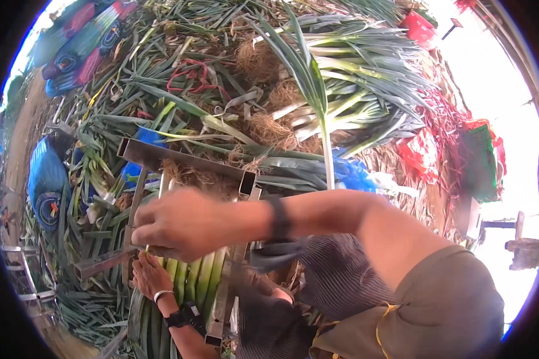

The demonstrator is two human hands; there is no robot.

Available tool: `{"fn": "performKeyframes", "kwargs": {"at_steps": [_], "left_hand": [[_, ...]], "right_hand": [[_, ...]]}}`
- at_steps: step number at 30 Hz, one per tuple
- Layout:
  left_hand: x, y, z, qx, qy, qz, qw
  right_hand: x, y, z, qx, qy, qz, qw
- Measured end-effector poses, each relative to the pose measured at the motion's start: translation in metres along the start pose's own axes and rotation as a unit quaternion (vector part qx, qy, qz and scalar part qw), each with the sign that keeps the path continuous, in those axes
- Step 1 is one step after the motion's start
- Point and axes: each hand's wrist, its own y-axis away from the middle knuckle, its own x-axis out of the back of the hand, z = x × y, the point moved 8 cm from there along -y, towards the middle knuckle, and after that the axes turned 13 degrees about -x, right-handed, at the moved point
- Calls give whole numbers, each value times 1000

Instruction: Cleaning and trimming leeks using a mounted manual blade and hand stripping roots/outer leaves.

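Several leeks (194, 278) lie side by side in a metal frame (188, 164), their roots (191, 178) toward its far bar. My left hand (153, 275), with a bracelet and a dark watch at the wrist, is closed against the left edge of this row. Just above it my right hand (182, 224) reaches across the leeks from the right, its fingers curled together and slightly blurred. Whatever is between those fingers is hidden under the hand. The right forearm covers the middle of the frame's right side.
A big pile of leeks (365, 78) lies at the far right, beside red strings (446, 134). One leek (323, 113) points upright behind my right forearm. Cut leaves (90, 281) cover the ground at left. Filled blue net sacks (48, 185) stand farther left. A green crate (479, 161) is at right.
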Motion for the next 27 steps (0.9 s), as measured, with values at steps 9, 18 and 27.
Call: {"fn": "performKeyframes", "kwargs": {"at_steps": [9,18,27], "left_hand": [[9,-14,30,-43,11,84,995],[11,-9,16,-9,-10,69,997],[9,-19,37,8,56,89,994]], "right_hand": [[231,328,327,-581,114,295,750],[176,404,299,-791,118,280,531],[227,436,326,-674,304,26,673]]}}
